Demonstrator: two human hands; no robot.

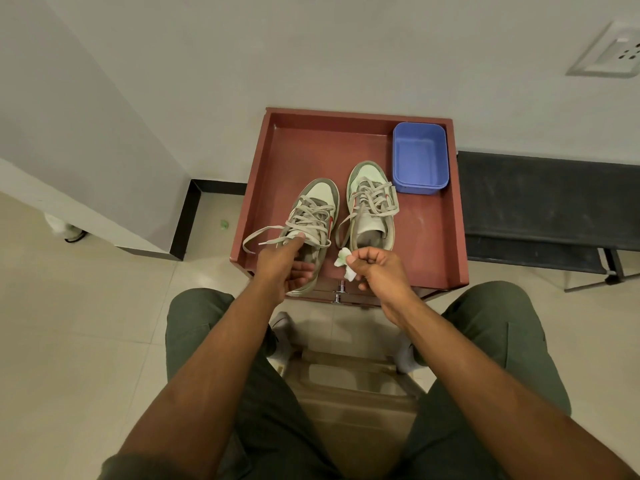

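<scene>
Nearest me: green trousers [201, 341] over my spread knees, with my left forearm [221, 351] and right forearm [446, 344] reaching forward above them.
Left hand [280, 268]: it gripped the near sneaker [317, 209] at the heel. The fingers were curled under and round the collar, and one digit was stretched forward onto the tongue.
Right hand [381, 268]: the thumb and fingertips pinched a wad of tissue [343, 258], white with a tinge of green. The other fingers were tucked in, holding nothing else.
Near sneaker: it stood at the front edge of the tabletop [433, 244], left of centre. The toe pointed away from me and the heel sat at or just over the rim. A loose lace [258, 239] trailed toward the front-left corner.
Far sneaker [372, 206]: it stood just beside the first, on its right and further back, untouched, with its laces slack.
Wad of tissue: I held it in the air just off the near sneaker's heel, between the two shoes. I could not tell whether it touched either.
Step in hand: as I judged it, I was steadying the near sneaker, ready to wipe it.
Next move: it called for bringing the wad onto the upper or the sole edge and rubbing. The left grip had to stay firm so the shoe did not slide off the front edge.
Arm pose: both elbows were bent a little and the wrists angled inward, so the hands sat close together at the front edge.
Also there: a blue tub [419, 157] in the back-right corner, and drawer knobs [339, 293] under the front rim.
</scene>
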